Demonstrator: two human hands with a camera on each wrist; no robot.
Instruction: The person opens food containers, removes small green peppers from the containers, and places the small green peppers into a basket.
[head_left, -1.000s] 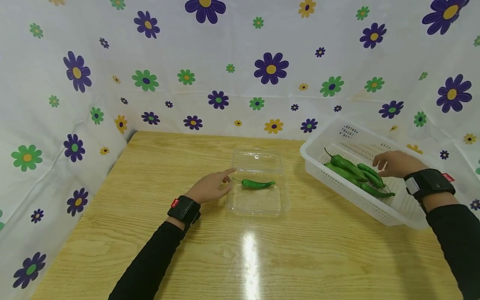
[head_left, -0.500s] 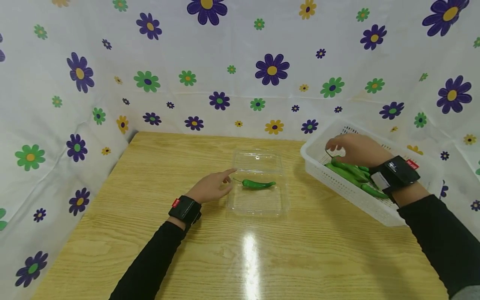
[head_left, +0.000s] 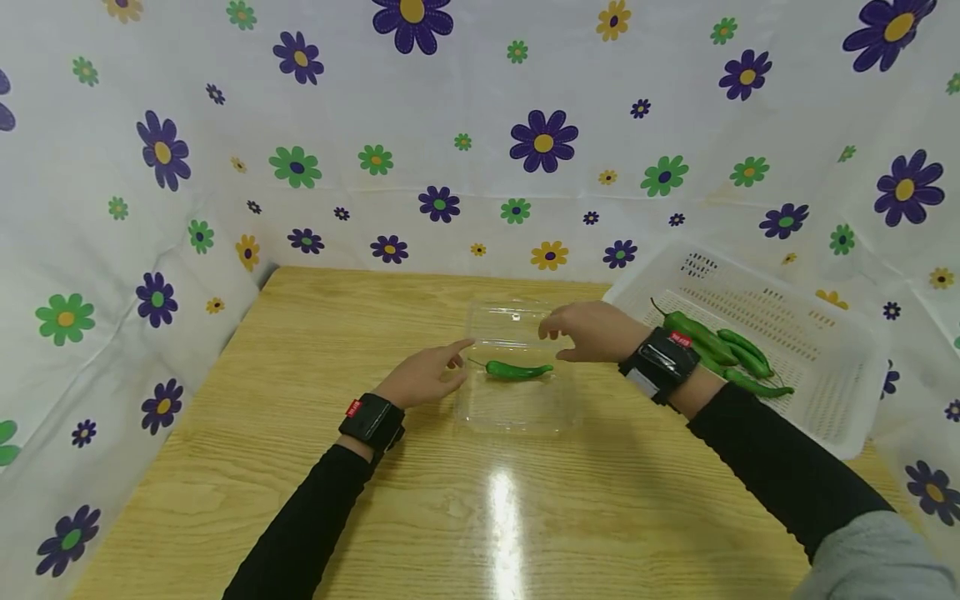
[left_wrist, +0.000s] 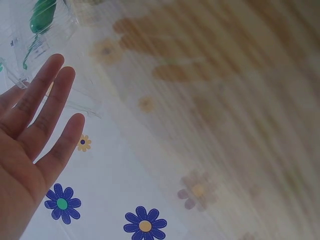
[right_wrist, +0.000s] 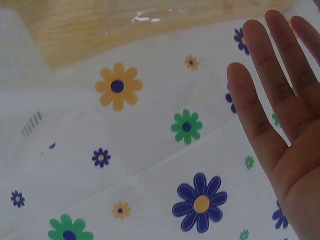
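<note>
A hinged clear plastic box [head_left: 517, 410] lies with its lid [head_left: 501, 321] folded back on the wooden table. One green chili pepper [head_left: 517, 370] rests inside, its stem toward the left. My left hand [head_left: 423, 375] is at the box's left edge, index finger extended to the hinge side; its other fingers show loosely spread in the left wrist view. Over the right side of the lid hovers my right hand [head_left: 600, 332], fingers slightly bent, with nothing in them. The right wrist view shows that palm bare and its fingers [right_wrist: 262, 60] apart.
A white perforated basket [head_left: 840, 408] stands on the right with several green peppers [head_left: 697, 333] in it. My right forearm crosses in front of its near side. Behind the table hangs a white flower-print cloth [head_left: 480, 100], which also covers the left side.
My right hand has left the peppers in the basket and swung left to the lid of the clear box, carrying nothing. The left hand has stayed at the box's edge.
</note>
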